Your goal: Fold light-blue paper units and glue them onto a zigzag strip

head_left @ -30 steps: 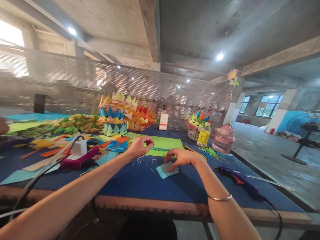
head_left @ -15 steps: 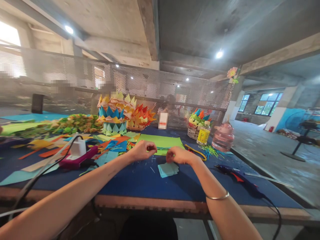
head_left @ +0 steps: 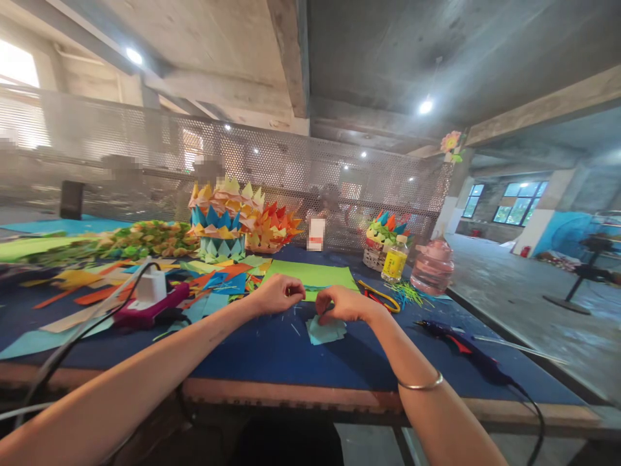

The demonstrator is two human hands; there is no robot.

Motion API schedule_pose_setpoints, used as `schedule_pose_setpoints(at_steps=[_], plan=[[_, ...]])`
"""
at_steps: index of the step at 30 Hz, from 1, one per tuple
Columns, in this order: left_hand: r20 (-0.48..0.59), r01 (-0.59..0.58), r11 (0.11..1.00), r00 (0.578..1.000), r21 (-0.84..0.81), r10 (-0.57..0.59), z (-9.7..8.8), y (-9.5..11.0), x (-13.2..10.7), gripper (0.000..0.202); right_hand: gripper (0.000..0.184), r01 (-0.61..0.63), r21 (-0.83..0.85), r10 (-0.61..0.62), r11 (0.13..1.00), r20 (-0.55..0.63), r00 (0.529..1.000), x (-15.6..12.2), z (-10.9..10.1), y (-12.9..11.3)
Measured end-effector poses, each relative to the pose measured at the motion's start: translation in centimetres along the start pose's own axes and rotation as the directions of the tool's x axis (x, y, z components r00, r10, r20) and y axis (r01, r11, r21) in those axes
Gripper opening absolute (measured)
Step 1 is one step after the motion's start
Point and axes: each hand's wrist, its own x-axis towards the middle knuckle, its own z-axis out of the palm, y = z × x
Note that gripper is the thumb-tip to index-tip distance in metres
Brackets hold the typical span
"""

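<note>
My left hand (head_left: 276, 293) is closed in a pinch over the blue table (head_left: 252, 349), holding something small that I cannot make out. My right hand (head_left: 342, 303) is also closed, a few centimetres to its right, fingers pinched on a hidden small piece. Just below my right hand lies a small stack of light blue paper squares (head_left: 326, 331). A green paper sheet (head_left: 315, 276) lies flat just beyond both hands.
Folded paper crowns (head_left: 228, 220) stand at the back, with paper scraps (head_left: 97, 285) to the left. A white plug on a pink power strip (head_left: 150, 301) sits left. Yellow bottle (head_left: 395, 261), pink jug (head_left: 433, 266), scissors (head_left: 381, 298) and glue gun (head_left: 466, 356) lie right. Mesh fence behind.
My right hand lifted off the blue paper stack, closed and came up toward my left hand; both hands now sit pinched close together.
</note>
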Motion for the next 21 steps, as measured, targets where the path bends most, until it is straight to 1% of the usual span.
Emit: schedule_pose_setpoints(at_steps=[4,8,11,14,17,19,21], plan=[[0.012,0.012,1.0,1.0,-0.021,-0.012,0.0,0.1,0.0,0.018,0.019,-0.03,0.016,0.031,0.999,-0.041,0.999,0.2,0.1,0.3],[0.02,0.026,0.998,0.999,-0.056,-0.025,-0.1,0.2,-0.2,0.017,0.019,-0.035,0.03,0.038,0.999,-0.088,0.995,0.2,0.1,0.5],[0.026,0.039,0.995,0.999,-0.093,-0.037,0.0,0.1,-0.1,0.016,0.022,-0.017,0.055,0.023,0.998,-0.107,0.994,0.2,0.1,0.6],[0.029,0.062,0.986,0.998,-0.154,-0.058,0.0,-0.1,0.0,0.017,0.023,0.027,0.095,-0.013,0.995,-0.144,0.989,0.4,0.1,0.6],[0.04,0.096,0.964,0.995,-0.248,-0.089,-0.2,-0.2,0.2,0.029,0.021,0.09,0.131,-0.054,0.987,-0.253,0.966,0.8,0.0,0.4],[0.054,0.122,0.94,0.992,-0.319,-0.11,-0.3,0.0,0.2,0.035,0.022,0.126,0.143,-0.071,0.982,-0.344,0.936,1.0,0.1,0.2],[0.071,0.15,0.912,0.989,-0.382,-0.132,-0.3,0.1,0.2,0.035,0.024,0.149,0.144,-0.076,0.978,-0.416,0.906,1.3,0.3,0.0]])
